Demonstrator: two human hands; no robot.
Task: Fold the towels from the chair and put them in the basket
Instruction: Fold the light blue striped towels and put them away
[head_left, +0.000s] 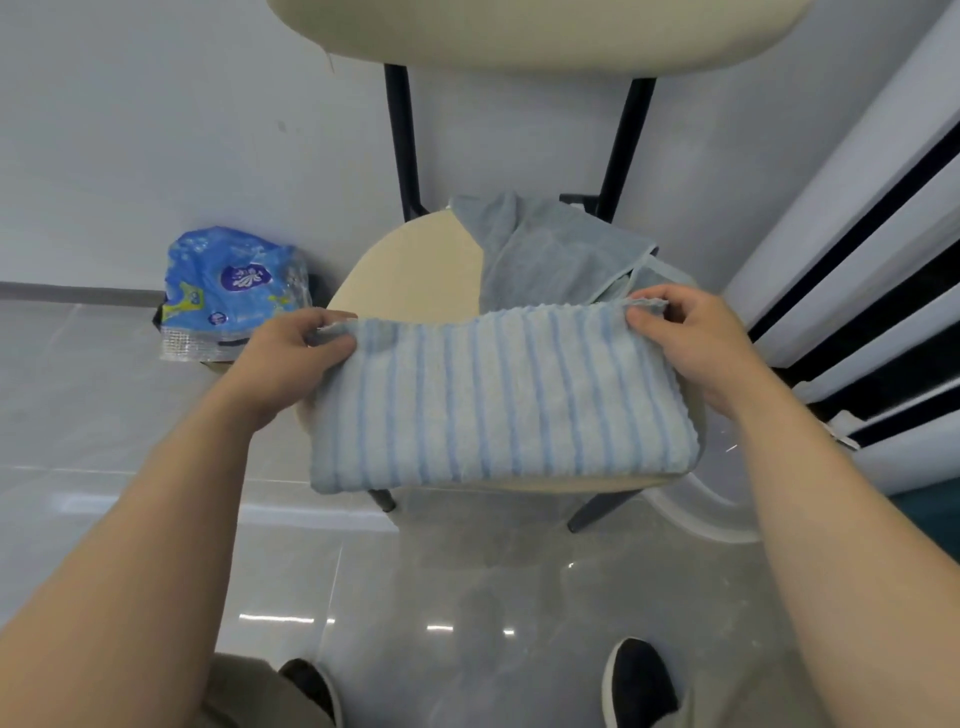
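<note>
- Two hands, left hand (298, 358) and right hand (685, 338), each grip pinching a far corner of the pale blue striped terry towel (498, 400) on the cream round chair seat (415, 270).
- Soft, light, limp; best held at corners.

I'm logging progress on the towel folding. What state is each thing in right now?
Striped towel: folded over on the seat, far corners pinched.
Grey-blue towel: crumpled, unfolded, at the back of the seat.
Left hand: gripping the towel's left corner.
Right hand: gripping its right corner.
Chair: upright.
Blue packet: on the floor.
</note>
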